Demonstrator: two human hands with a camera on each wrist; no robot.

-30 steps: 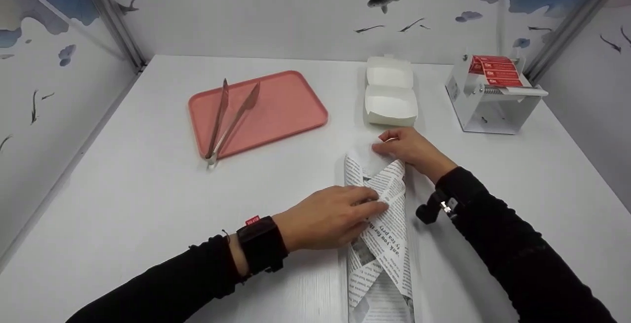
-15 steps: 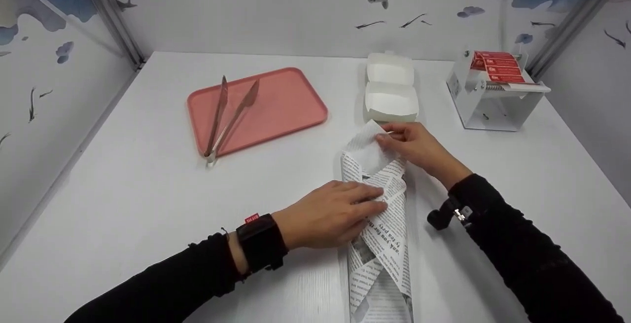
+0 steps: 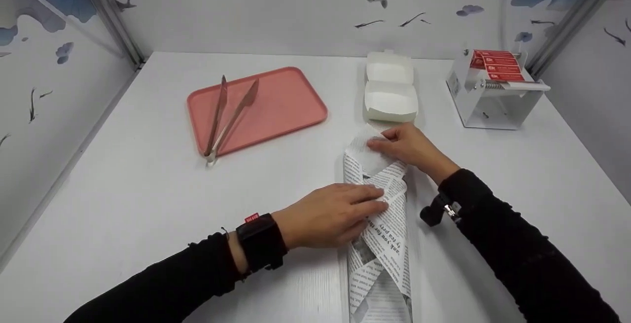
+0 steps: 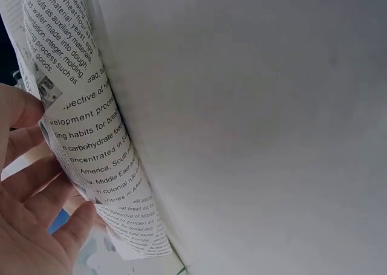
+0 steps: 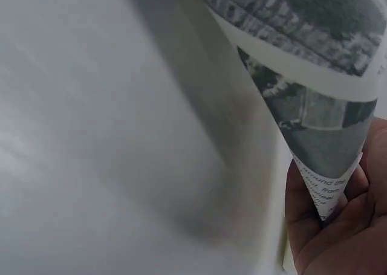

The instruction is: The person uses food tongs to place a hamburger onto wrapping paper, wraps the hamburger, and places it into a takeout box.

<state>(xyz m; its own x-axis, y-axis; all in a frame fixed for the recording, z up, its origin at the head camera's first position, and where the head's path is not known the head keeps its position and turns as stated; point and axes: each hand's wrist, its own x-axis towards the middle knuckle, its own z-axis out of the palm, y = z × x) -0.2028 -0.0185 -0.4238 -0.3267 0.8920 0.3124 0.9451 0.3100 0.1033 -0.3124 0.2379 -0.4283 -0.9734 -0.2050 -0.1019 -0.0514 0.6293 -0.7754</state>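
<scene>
A long wrap of newsprint-patterned paper (image 3: 387, 236) lies lengthwise on the table before me, its printed sides crossed over each other. Whatever it encloses is hidden. My left hand (image 3: 328, 217) rests on its upper middle, fingers extended over the folds. In the left wrist view those fingers touch the side of the rounded paper wrap (image 4: 100, 130). At the far end my right hand (image 3: 414, 148) pinches the paper's loose end flap between thumb and fingers. The right wrist view has the flap's pointed corner (image 5: 329, 193) in that hand.
A pink tray (image 3: 291, 101) with metal tongs (image 3: 231, 118) lying across its left side is at the back left. Just beyond the wrap stands an opened white clamshell box (image 3: 390, 98). A label dispenser (image 3: 495, 91) with red stickers occupies the back right.
My right hand lifted the end flap and shifted slightly right, then came back left, bringing the flap lower over the wrap. The left hand has stayed nearly still.
</scene>
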